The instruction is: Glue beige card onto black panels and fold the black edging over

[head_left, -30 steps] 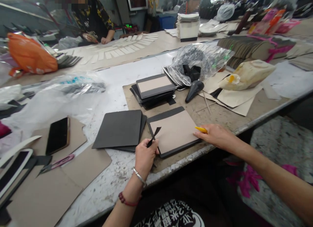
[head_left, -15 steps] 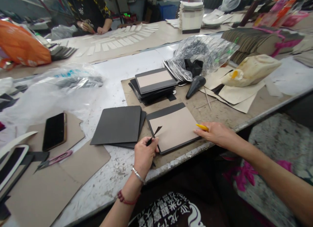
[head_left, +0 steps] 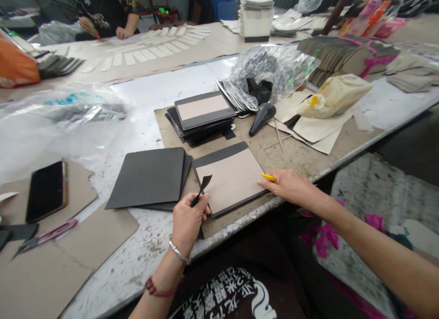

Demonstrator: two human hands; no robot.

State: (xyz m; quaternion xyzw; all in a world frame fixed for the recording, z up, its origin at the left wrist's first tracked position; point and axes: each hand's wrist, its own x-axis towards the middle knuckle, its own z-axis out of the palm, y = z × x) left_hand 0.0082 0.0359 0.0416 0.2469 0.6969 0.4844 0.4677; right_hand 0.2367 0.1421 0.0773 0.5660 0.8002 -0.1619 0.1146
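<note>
A board with a beige face and black border [head_left: 230, 178] lies near the table's front edge. My left hand [head_left: 187, 220] is at its left corner, closed in a pinch on a narrow black strip [head_left: 203, 187] that sticks up from the corner. My right hand [head_left: 288, 186] rests on the board's right edge, closed on a small yellow tool [head_left: 267, 177]. Left of the board lie a couple of black sheets [head_left: 147, 176]. Behind it sits a stack of similar bordered boards [head_left: 202, 115].
A black cone-shaped object [head_left: 261, 117], a crumpled clear bag [head_left: 274, 72] and a cream bag [head_left: 338, 94] lie behind right. A phone [head_left: 46, 191] and pink-handled scissors [head_left: 44, 236] rest on brown card at left. Another person's hands [head_left: 103, 30] work across the far table.
The view has shifted, so everything sits a little further left in frame. Both hands keep their grip and place on the board; the strip stays raised.
</note>
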